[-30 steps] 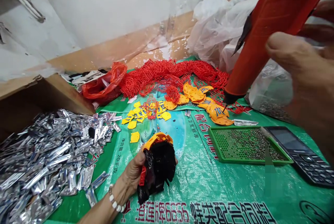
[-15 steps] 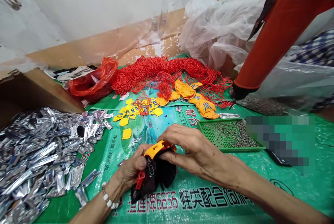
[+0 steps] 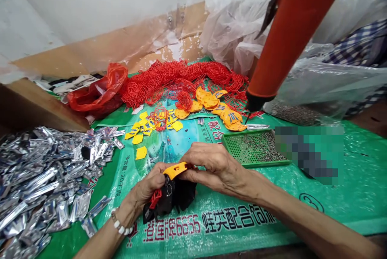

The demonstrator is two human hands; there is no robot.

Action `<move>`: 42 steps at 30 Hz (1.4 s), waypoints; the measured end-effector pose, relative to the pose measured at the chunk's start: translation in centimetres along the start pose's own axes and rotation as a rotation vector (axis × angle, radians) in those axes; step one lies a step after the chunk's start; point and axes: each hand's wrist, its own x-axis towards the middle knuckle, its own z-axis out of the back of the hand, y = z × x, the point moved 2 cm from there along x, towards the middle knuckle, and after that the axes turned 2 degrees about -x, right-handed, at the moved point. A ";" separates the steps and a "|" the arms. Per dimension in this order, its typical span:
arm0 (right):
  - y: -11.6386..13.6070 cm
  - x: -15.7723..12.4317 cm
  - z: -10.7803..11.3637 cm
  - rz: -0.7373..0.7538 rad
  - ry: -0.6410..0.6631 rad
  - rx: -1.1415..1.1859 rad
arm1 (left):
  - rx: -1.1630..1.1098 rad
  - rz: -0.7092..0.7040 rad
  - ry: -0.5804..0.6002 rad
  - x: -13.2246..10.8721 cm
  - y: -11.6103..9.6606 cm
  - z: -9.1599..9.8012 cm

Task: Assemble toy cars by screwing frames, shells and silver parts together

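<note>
Both hands are on a black plastic toy part with a curved yellow panel along its top and a small red piece at its side. My left hand is closed round the left end, thumb pressed near the yellow panel. From the right, my right hand pinches the panel's far end between fingers and thumb; those fingertips are partly hidden. Behind the hands lie small yellow plates, orange-yellow curved pieces and a heap of red lattice frames.
An orange electric screwdriver hangs at upper right, bit pointing down. Below it sits a green tray of screws. Silver foil-like strips are heaped at left beside a cardboard box. A red bag and clear plastic bags stand behind.
The whole view has shifted, so most things appear farther left. Both hands still hold the toy part, which is turned slightly so the yellow panel shows more edge-on.
</note>
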 end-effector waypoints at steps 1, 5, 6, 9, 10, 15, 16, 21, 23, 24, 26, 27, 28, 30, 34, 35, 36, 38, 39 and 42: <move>-0.1 -0.1 0.0 -0.012 -0.008 0.002 | 0.012 -0.003 -0.025 0.0 -0.2 0.0; -0.1 -0.9 0.2 -0.028 -0.061 -0.021 | 0.246 -0.090 0.084 0.1 -2.2 -1.1; -0.1 -1.2 0.4 -0.016 -0.068 -0.021 | 0.350 -0.114 0.136 0.1 -2.8 -1.6; 0.0 -2.6 1.0 0.023 -0.019 -0.043 | 0.645 -0.176 0.217 -0.2 -3.8 -2.7; 0.0 -3.2 1.3 0.025 0.003 -0.083 | 0.748 -0.217 0.195 -0.3 -3.9 -2.9; 0.5 -6.3 3.3 -0.054 0.013 -0.340 | 1.277 -0.625 0.074 -0.4 -2.3 -3.9; 0.8 -6.8 3.8 -0.088 0.001 -0.361 | 1.359 -0.683 0.096 -0.2 -1.9 -4.1; 1.3 -7.4 7.7 -0.459 -0.374 -0.513 | 1.565 -0.696 0.159 0.4 -0.7 -4.4; 0.7 -6.5 10.0 -0.581 -0.700 -0.508 | 1.576 -0.648 0.163 0.4 -0.8 -4.4; 0.1 -5.6 11.0 -0.562 -0.838 -0.459 | 1.578 -0.628 0.161 0.4 -0.9 -4.5; -1.4 -3.2 12.9 -0.415 -0.921 -0.309 | 1.588 -0.605 0.153 0.3 -1.0 -4.7; -2.2 -1.8 13.7 -0.340 -0.897 -0.238 | 1.599 -0.603 0.143 0.3 -1.1 -4.8; -2.9 -0.4 14.3 -0.283 -0.849 -0.165 | 1.612 -0.605 0.134 0.3 -1.1 -4.9; -4.1 1.9 15.0 -0.382 -0.666 -0.041 | 1.636 -0.634 0.127 0.3 -0.9 -4.8; -3.9 3.4 14.9 -0.529 -0.596 0.002 | 1.637 -0.722 0.100 0.5 -0.1 -4.4; -3.4 3.3 14.7 -0.519 -0.604 -0.010 | 1.629 -0.738 0.089 0.6 0.1 -4.3; -2.8 3.2 14.4 -0.510 -0.608 -0.015 | 1.623 -0.753 0.078 0.7 0.3 -4.4; -1.7 2.8 13.9 -0.502 -0.610 -0.008 | 1.620 -0.780 0.068 0.9 0.5 -4.7; -1.2 2.7 13.7 -0.506 -0.617 0.007 | 1.623 -0.785 0.074 1.0 0.5 -5.0; -0.2 2.4 13.3 -0.532 -0.629 0.140 | 1.640 -0.723 0.113 1.4 0.2 -6.0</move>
